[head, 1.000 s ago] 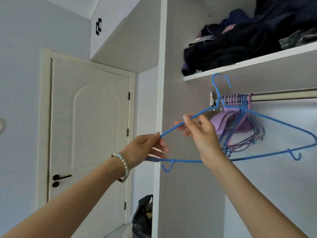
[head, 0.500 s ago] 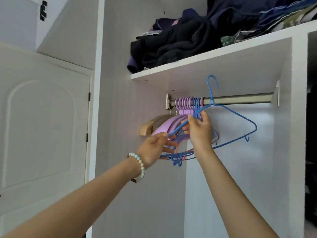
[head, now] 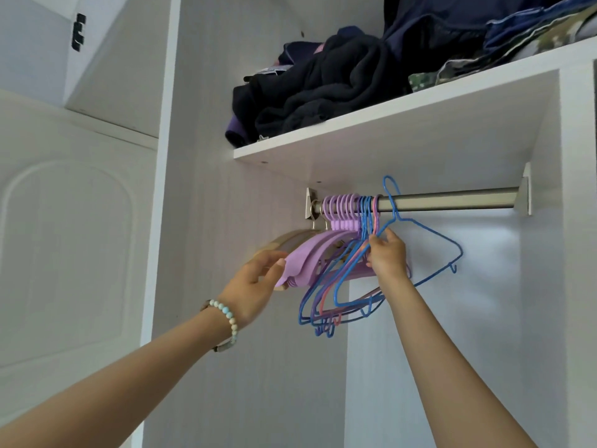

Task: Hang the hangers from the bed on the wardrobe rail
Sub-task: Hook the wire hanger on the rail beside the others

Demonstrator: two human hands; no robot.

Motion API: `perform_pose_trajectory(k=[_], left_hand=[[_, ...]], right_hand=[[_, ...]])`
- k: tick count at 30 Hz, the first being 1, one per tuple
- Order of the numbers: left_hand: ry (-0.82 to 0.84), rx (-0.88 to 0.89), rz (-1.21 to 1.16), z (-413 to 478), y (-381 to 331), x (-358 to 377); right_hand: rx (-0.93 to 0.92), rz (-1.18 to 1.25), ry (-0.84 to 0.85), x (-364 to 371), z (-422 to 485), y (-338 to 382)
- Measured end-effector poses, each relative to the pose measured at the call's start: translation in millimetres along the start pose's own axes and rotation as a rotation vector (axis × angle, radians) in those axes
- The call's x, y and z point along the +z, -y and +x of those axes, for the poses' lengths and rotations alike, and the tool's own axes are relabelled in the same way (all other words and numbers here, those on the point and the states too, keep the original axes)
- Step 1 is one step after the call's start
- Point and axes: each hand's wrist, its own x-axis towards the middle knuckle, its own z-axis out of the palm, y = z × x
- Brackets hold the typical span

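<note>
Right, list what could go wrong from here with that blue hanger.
1. The hook of the blue hanger stands above the rail and its neck crosses in front. Whether it is seated is unclear, so if the right hand lets go, it may drop.
2. The right hand pinches it close against the bunched wire hangers, so their small lower hooks could tangle with it.
</note>
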Motion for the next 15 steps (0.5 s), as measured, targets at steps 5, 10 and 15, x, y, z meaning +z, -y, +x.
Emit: perform_pose_trajectory(k=[5,10,15], left_hand=[[-0.028,-0.022,-0.001,4,6,0],[-0.031,-0.035,0.013,1,5,-1],[-0.042,-0.061,0.031,-8,8,-14]], right_hand=[[0.048,-0.044,0.092,-1,-8,-8],[-0.055,-0.169,0.113,-1,-27,-13],[-0.238,-0.372,0.049,3,-58,-1]])
